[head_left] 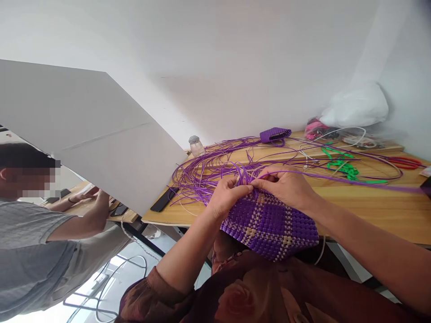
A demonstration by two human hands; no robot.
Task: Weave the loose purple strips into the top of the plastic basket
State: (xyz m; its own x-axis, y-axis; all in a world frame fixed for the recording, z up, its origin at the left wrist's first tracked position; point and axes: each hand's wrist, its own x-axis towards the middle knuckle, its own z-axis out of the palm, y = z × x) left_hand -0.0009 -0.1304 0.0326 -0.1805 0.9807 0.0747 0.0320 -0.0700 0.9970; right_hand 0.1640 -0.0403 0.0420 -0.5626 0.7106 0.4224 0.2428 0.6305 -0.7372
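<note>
A purple and beige woven basket piece [269, 224] rests against my lap at the table's front edge. My left hand [225, 197] is closed on its upper edge, fingers pinching purple strips. My right hand [286, 185] is closed too, pinching a long purple strip [353, 180] that runs off to the right. Loose purple strips [208, 168] fan out over the wooden table [387, 206] behind the weave.
A small finished purple woven pouch [274, 133], a glass jar [196, 146], green cord [341, 166], red scissors [406, 162], a white bag [357, 105] and a black phone [164, 199] lie on the table. A grey board [84, 130] leans left. Another person [33, 233] sits at left.
</note>
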